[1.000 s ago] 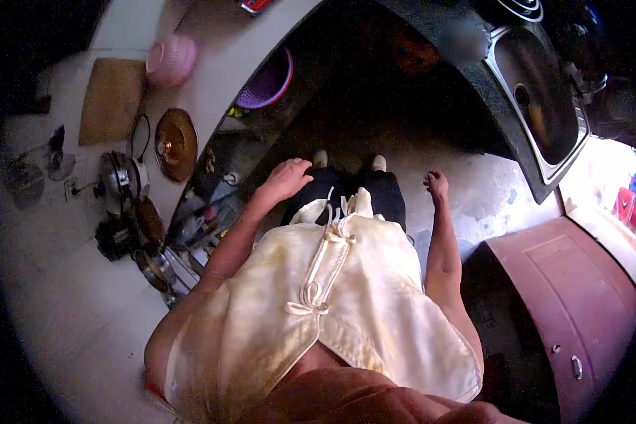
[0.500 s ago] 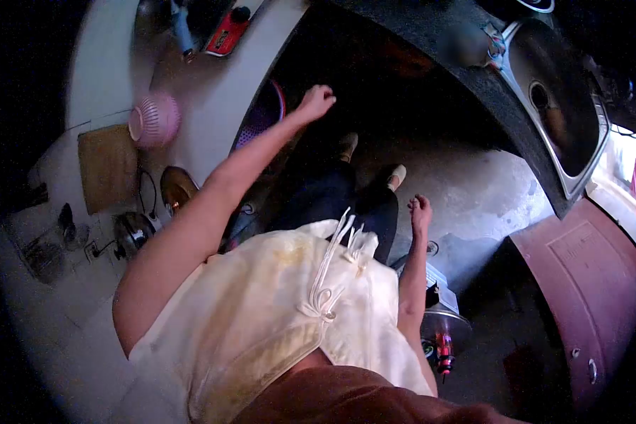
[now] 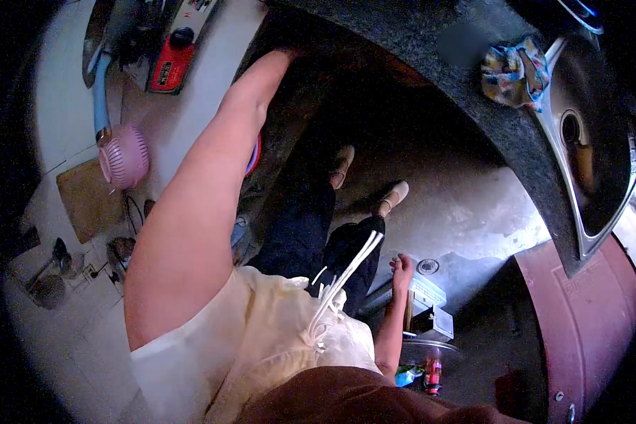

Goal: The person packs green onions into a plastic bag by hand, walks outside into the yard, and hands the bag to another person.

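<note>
My left arm stretches up and forward beside the white counter, and my left hand [image 3: 287,54] fades into the dark under the counter's far end; its fingers cannot be made out. Nearest to it on the counter is a red and black gas stove [image 3: 168,65]. My right hand [image 3: 402,267] hangs low at my side with loosely curled fingers apart and nothing in them, above the floor near a round drain [image 3: 427,266]. A pink ribbed basket [image 3: 125,157] and a brown board [image 3: 90,200] are on the counter to the left.
At the right a dark counter [image 3: 473,106] bears a patterned cloth [image 3: 514,74] beside a steel sink [image 3: 583,191]. A pink door [image 3: 579,311] stands lower right. Boxes [image 3: 431,311] and a red bottle [image 3: 433,374] are behind my right arm.
My left hand has reached further up and forward into the dark. My right hand has shifted lower in view. The view has turned, showing more of the stove and the cloth.
</note>
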Motion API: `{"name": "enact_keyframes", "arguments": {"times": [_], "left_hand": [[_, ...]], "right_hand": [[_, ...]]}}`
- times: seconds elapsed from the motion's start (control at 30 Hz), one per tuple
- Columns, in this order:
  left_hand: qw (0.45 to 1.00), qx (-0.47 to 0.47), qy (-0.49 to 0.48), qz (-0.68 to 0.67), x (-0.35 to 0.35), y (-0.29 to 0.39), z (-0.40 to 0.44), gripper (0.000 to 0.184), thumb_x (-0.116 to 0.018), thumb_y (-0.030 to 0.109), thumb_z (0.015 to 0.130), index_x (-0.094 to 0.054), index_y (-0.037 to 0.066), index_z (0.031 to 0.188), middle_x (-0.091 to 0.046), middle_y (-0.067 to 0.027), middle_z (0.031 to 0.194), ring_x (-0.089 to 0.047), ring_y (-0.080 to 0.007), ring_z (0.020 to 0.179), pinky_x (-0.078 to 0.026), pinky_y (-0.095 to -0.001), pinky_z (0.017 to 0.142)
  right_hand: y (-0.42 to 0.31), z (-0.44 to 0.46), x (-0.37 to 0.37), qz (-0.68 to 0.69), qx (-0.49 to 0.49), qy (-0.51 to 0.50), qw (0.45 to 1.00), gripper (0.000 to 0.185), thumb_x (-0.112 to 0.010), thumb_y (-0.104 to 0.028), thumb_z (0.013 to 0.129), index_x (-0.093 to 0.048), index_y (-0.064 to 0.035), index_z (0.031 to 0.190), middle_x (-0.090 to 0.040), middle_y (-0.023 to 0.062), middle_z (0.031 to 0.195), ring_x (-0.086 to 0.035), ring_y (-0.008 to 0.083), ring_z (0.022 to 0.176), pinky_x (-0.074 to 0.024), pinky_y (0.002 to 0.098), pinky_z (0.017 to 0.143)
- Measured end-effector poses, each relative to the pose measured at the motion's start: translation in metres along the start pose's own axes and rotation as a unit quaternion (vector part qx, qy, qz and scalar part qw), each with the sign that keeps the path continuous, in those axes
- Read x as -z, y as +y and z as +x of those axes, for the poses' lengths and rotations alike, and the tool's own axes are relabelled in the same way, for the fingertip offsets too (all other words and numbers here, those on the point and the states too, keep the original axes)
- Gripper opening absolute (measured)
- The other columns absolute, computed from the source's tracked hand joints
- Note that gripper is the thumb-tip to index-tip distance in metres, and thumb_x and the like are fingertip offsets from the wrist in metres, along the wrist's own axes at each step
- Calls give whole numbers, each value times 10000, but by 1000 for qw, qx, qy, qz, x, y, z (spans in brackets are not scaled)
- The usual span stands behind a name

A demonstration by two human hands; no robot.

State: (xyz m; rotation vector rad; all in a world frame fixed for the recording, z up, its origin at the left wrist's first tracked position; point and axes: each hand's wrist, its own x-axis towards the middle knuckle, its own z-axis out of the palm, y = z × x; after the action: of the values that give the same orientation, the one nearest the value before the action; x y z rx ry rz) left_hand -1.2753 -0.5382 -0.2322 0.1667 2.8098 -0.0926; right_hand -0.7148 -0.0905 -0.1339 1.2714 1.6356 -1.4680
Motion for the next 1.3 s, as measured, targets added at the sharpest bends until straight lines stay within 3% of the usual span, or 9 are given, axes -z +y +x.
{"name": "enact_keyframes", "arguments": {"times": [0.27,0.37,0.57,0.7,0.77,1.0,1.07,1.2,1.3], "left_hand": [[980,-35,160,109,34,19,-35,340,-401,135,832,-504,30,1138,-477,-136,1186,-439,-284,1089,-337,-426,928],[974,-5,18,224,163,83,-131,382,-429,144,813,-458,-35,1149,-463,-174,1147,-389,-301,1116,-308,-411,943],[981,-65,184,-8,177,102,-257,392,-546,125,755,-464,-78,1080,-414,-182,1139,-371,-320,1105,-297,-416,932],[978,-115,143,-94,166,133,-321,392,-567,110,746,-472,-62,1085,-398,-164,1165,-350,-325,1133,-295,-409,953],[968,-167,128,-140,146,143,-350,357,-547,95,751,-490,-56,1069,-404,-154,1153,-349,-317,1139,-294,-405,966],[920,-323,28,-221,145,157,-399,201,-529,50,711,-589,5,898,-477,-130,1057,-391,-294,1124,-340,-411,954],[877,-359,7,-320,150,157,-400,122,-559,38,688,-595,35,805,-538,-117,963,-486,-285,1025,-366,-411,922],[891,-205,17,-406,170,179,-389,127,-579,55,711,-576,24,834,-582,-102,839,-562,-263,844,-421,-359,787],[894,-100,33,-435,209,213,-363,224,-613,118,746,-572,22,944,-587,-105,913,-558,-221,855,-449,-319,762]], "right_hand": [[-25,9,-14,-29,72,-42,996,282,-482,-158,865,-501,24,1080,-589,103,915,-574,158,787,-454,261,682],[-37,26,-18,-43,135,-42,989,293,-489,-160,858,-502,26,1084,-589,104,911,-574,167,792,-452,265,697],[-157,16,-71,-60,192,-98,975,308,-505,-181,854,-511,43,1066,-586,93,920,-553,138,798,-447,248,700],[-243,2,-145,316,-18,-362,877,619,-472,-412,857,-255,-25,1289,-431,162,1234,-407,276,1159,-412,415,897],[-278,-18,-171,435,-57,-444,782,530,-486,-390,848,-379,-38,1229,-514,128,1139,-438,254,1116,-423,419,861],[-232,4,-161,561,-79,-358,742,428,-595,-140,716,-497,-1,1109,-520,121,1151,-450,284,1098,-289,447,992],[-197,26,-146,574,-60,-368,729,369,-585,-159,745,-513,-36,1085,-555,95,1070,-492,266,1023,-344,434,945],[-165,32,-95,544,11,-389,743,297,-570,-181,783,-528,-77,1058,-567,76,1015,-517,242,969,-402,402,877],[-198,-11,-76,490,49,-270,828,267,-545,-201,813,-533,-89,1055,-568,75,1011,-523,235,958,-415,372,852]]}}
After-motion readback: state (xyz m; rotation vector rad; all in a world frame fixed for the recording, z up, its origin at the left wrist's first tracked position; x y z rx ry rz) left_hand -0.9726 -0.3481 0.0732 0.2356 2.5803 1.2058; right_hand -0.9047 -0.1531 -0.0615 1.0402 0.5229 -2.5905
